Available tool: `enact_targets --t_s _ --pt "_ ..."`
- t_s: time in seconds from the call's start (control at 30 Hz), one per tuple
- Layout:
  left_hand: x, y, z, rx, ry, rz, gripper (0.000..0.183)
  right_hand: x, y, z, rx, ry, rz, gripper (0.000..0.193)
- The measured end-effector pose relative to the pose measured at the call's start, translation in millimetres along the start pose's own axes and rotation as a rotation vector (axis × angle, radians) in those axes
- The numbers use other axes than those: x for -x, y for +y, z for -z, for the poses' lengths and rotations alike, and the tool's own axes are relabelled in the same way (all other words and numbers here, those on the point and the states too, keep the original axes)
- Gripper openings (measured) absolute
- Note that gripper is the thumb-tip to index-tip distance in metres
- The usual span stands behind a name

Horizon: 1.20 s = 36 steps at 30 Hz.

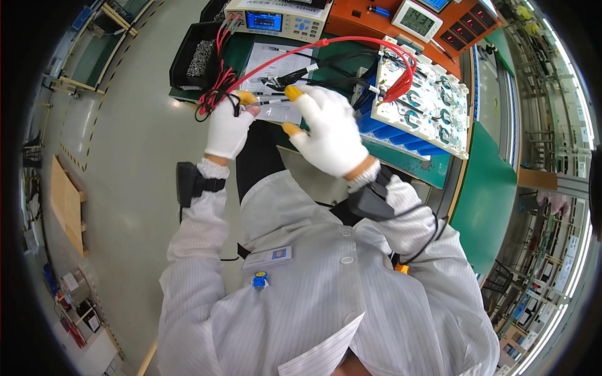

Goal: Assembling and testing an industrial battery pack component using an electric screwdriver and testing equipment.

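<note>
My left hand [227, 130], in a white glove with yellow fingertips, is closed at the near left edge of the bench. Its thumb and finger pinch a thin black cable [271, 101] that points toward the middle. Tangled red and black test leads [217, 96] loop over that hand. My right hand [329, 130], gloved alike, hovers over the bench's near edge with thumb and fingers apart and nothing in it. Just beyond it lies a bundle of black wires [291, 78]. To its right stands a battery pack [433, 100] with blue cells under a white top plate.
A bench meter [276, 20] with a lit screen stands at the back, beside a black bin [199, 59] of small metal parts. A thick red cable [295, 49] arches to the pack. Printed paper [276, 114] lies beneath the wires. An orange panel [370, 25] carries displays.
</note>
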State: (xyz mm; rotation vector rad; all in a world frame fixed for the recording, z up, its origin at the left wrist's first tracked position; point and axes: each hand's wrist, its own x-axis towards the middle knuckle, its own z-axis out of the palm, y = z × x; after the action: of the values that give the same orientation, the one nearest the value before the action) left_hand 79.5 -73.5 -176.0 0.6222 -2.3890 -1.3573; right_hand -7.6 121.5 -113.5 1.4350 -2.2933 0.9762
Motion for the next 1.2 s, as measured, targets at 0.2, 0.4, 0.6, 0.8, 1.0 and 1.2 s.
enact_targets --t_s 0.2,0.4,0.6,0.8,1.0,1.2 --pt "18 30 12 0.6 -0.146 0.207 0.013 0 3 -28 -0.336 -0.213 -0.295 0.015" --pt "28 39 0 0.688 -0.197 0.247 0.01 10 1 -18 -0.458 -0.185 -0.426 0.021" --pt "28 49 -3 0.656 -0.137 0.196 0.012 7 -4 -14 -0.532 -0.163 -0.492 0.023" --pt "27 47 -15 0.865 -0.031 0.321 0.011 7 -5 -27 -0.472 -0.078 -0.543 0.027" --pt "24 39 -12 0.821 0.003 0.321 0.009 11 0 -31 -0.432 -0.025 -0.519 0.026" --pt "-18 41 22 1.307 0.351 0.322 0.021 7 -4 2 -0.35 -0.314 -0.495 0.029"
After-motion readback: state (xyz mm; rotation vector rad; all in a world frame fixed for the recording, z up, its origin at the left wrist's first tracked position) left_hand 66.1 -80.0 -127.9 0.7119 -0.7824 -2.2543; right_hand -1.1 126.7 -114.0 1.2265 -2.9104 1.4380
